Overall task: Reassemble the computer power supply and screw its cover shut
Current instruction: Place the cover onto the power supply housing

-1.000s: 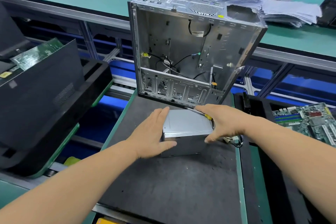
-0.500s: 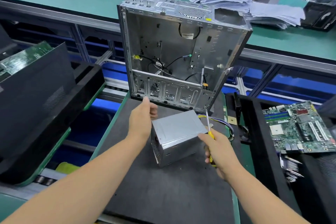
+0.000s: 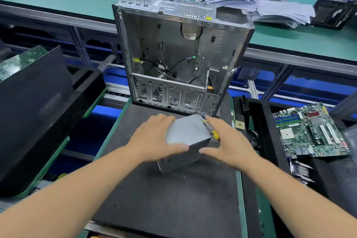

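The power supply (image 3: 188,131), a plain grey metal box, sits on the black mat (image 3: 173,199) just in front of the open computer case (image 3: 173,48). My left hand (image 3: 154,137) grips its left side, with the fingers over the top and the thumb along the near edge. My right hand (image 3: 229,145) is at its right side, thumb against the near corner. That hand also holds a yellow-handled screwdriver (image 3: 215,134), whose shaft points away over the box's top. The box's right face is hidden by my hand.
The stripped case stands upright at the mat's far edge with loose cables inside. A green motherboard (image 3: 309,131) lies in a black tray to the right. A black case panel (image 3: 34,102) leans at the left. Paper stacks (image 3: 251,2) lie on the green bench behind.
The power supply has been turned, so its plain top faces up instead of its vented side. My left hand moved from its far corner onto its left side, and my right hand came up against its right side.
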